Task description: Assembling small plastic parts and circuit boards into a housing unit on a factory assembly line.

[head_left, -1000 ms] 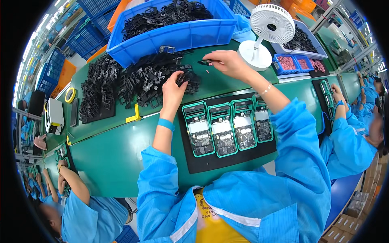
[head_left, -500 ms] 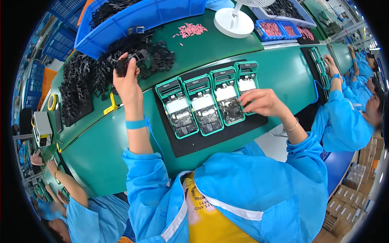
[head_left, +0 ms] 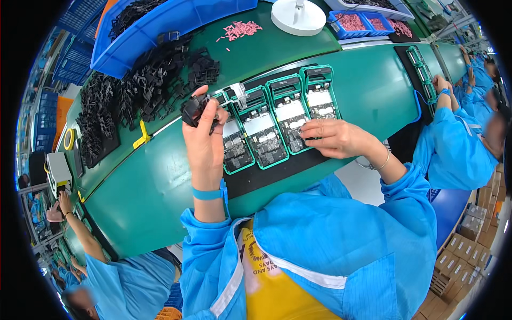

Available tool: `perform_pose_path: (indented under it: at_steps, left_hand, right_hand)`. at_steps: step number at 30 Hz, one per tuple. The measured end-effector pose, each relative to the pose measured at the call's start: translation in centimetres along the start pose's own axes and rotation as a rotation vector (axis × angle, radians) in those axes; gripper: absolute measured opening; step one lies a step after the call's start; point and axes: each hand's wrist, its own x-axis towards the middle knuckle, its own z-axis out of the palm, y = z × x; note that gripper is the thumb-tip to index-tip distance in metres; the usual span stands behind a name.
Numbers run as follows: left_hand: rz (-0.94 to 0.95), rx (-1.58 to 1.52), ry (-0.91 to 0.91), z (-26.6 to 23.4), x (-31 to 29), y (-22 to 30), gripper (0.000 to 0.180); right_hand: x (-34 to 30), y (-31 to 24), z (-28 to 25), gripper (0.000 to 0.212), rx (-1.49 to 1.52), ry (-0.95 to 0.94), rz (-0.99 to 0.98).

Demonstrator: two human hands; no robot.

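Note:
My left hand (head_left: 205, 141) is closed around a clump of small black plastic brackets (head_left: 193, 110), raised over the upper end of the leftmost green-framed device. A pale, shiny bracket-like piece (head_left: 234, 96) juts out beyond its fingertips; whether the hand grips it I cannot tell. Four green frames holding opened phone-like devices with bare circuit boards stand in a row, among them the second (head_left: 265, 144), the third (head_left: 296, 136) and the rightmost (head_left: 321, 104). My right hand (head_left: 336, 138) has its fingers pinched together at the third board's right edge; anything between the fingertips is hidden.
Tangled black brackets (head_left: 128, 93) are heaped at the far left, below a blue bin (head_left: 176, 34). Pink pieces (head_left: 242, 30) lie behind the row, near a white round base (head_left: 298, 18). Blue trays (head_left: 362, 24) stand at back right. Co-workers (head_left: 453, 149) sit on both sides.
My left hand has moved right with the black brackets, from beside the heap to over the leftmost device. My right hand stays by the third device, its fingers slightly lower. The whole view has shifted slightly.

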Motion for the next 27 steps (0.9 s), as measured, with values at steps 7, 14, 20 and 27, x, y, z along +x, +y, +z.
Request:
perform_pose_path:
  at_steps: [7,14,20,27]
  left_hand:
    - [-0.017,0.013,0.021,-0.8,-0.4,-0.8,0.042]
    - [-0.041,0.004,0.024,-0.4,-0.5,-1.2,0.042]
    - [-0.049,0.017,0.041,-0.3,-0.7,-1.3,0.036]
    - [-0.048,0.000,0.047,-0.5,-0.7,-1.4,0.035]
  right_hand:
    - [-0.6,0.0,1.5,0.034,-0.081,-0.005,0.081]
    - [0.3,0.1,1.6,0.033,-0.025,0.037,0.097]
    - [2.1,-0.2,1.8,0.022,0.019,0.085,0.238]
    - [2.1,-0.3,2.2,0.021,0.010,0.074,0.277]
